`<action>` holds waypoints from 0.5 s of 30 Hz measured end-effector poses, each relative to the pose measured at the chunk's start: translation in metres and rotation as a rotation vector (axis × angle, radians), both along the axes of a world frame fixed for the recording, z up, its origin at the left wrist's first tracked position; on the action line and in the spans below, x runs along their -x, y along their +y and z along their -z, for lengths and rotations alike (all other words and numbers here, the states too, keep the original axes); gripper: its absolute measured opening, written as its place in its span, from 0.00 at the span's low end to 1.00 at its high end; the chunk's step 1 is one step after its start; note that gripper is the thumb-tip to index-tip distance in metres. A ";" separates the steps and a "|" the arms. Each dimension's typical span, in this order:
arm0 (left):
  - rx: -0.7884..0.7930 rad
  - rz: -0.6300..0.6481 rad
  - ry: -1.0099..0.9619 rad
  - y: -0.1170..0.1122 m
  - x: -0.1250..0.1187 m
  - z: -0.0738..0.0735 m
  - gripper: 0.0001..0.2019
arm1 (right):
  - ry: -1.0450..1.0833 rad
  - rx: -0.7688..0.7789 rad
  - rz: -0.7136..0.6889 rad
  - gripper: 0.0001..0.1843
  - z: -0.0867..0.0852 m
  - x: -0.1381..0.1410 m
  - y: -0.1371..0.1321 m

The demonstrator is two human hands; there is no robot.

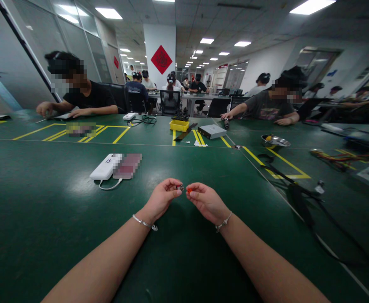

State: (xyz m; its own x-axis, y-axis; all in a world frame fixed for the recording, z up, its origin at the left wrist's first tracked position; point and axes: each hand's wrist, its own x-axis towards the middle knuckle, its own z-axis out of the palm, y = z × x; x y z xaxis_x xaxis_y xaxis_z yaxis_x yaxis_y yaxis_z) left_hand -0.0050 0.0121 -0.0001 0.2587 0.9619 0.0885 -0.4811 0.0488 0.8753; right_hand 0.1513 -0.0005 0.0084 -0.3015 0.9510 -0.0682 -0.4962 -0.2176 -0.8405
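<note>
Above the green table, my left hand (163,198) pinches a small dark metallic piece (180,187) between thumb and fingertips. Close beside it, my right hand (208,202) is closed on a small orange piece (189,190). The fingertips of both hands almost meet, with a narrow gap between the two pieces. Both pieces are too small, and too much covered by fingers, for me to tell their kind. A silvery bracelet circles each wrist.
A white power bank (106,167) with a short cable lies left of my hands. Farther off stand a yellow bin (179,125) and a grey box (212,131). Black cables (301,206) and a metal dish (275,140) lie right. Two people sit across the green table (61,227).
</note>
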 end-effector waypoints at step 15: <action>0.051 0.147 -0.043 -0.002 0.004 -0.001 0.10 | 0.016 -0.012 -0.060 0.09 -0.003 0.000 -0.002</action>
